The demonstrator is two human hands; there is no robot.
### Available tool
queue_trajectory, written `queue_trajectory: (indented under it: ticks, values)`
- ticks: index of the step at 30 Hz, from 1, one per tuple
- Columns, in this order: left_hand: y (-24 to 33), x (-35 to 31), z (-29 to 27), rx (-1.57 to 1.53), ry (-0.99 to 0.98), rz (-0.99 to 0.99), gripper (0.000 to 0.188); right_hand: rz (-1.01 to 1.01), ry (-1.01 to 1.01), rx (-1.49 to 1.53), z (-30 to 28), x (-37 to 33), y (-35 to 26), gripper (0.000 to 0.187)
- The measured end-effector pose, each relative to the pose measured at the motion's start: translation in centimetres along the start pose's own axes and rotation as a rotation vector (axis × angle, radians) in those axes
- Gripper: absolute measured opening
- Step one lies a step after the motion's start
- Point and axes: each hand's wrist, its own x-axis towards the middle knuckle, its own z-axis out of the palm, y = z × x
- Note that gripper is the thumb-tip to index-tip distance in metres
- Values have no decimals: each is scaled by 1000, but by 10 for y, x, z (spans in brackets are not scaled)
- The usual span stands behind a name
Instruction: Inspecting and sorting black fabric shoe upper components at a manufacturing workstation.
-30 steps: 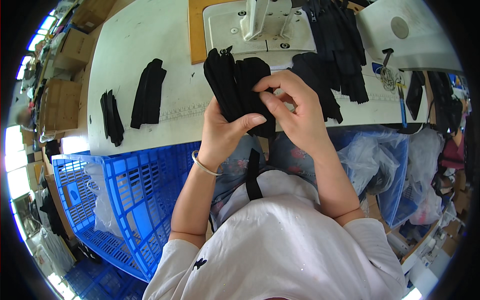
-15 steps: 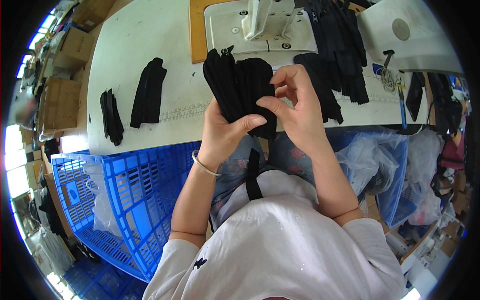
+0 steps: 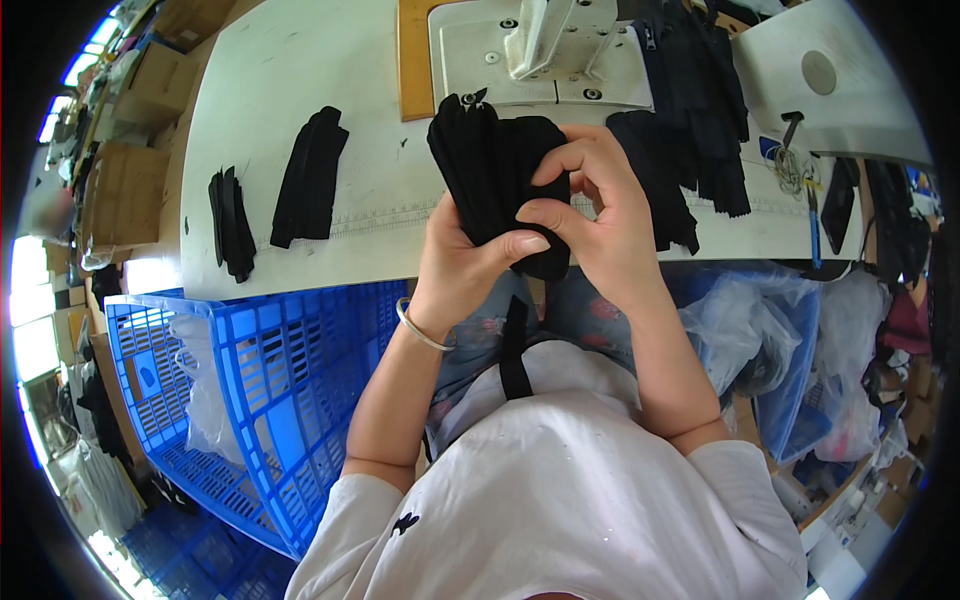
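Note:
A thick bundle of black zippers (image 3: pixel 480 170), with a small metal pull at its top, is held up over the table's front edge. My left hand (image 3: pixel 465 255) grips it low on the left side, thumb across the front and fingers hidden behind. On the right, my right hand (image 3: pixel 600 205) pinches the bundle's edge between thumb and bent fingers. To the left on the table lie a folded black stack (image 3: pixel 310 180) and a smaller black bunch (image 3: pixel 232 225). More black zippers (image 3: pixel 700 110) are heaped to the right.
A sewing machine's metal bed (image 3: pixel 480 60) stands at the far middle of the white table (image 3: pixel 380 150). Below its left side is a blue plastic crate (image 3: pixel 270 400). Clear plastic bags (image 3: pixel 745 335) hang at right, near a blue-handled tool (image 3: pixel 813 225) and wire.
My right fingers have closed further over the bundle's right edge, curling it inward. The table and its contents sit slightly further right in the view.

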Motion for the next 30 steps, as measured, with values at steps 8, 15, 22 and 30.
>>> queue_trajectory:
  ticks: [8, 15, 22, 30]
  values:
    - [-1, 1, 1, 13, 7, 9, 53, -8, 77, 74, 9, -3, 0, 25]
    - [-1, 0, -2, 22, -31, 1, 53, -21, 50, -26, 8, -2, 3, 29]
    - [-1, 0, -1, 15, -19, 5, 54, 8, 148, 234, 16, -4, 5, 22]
    - [-1, -1, -1, 12, -29, 29, 60, -41, 32, -140, 9, -2, -9, 34]
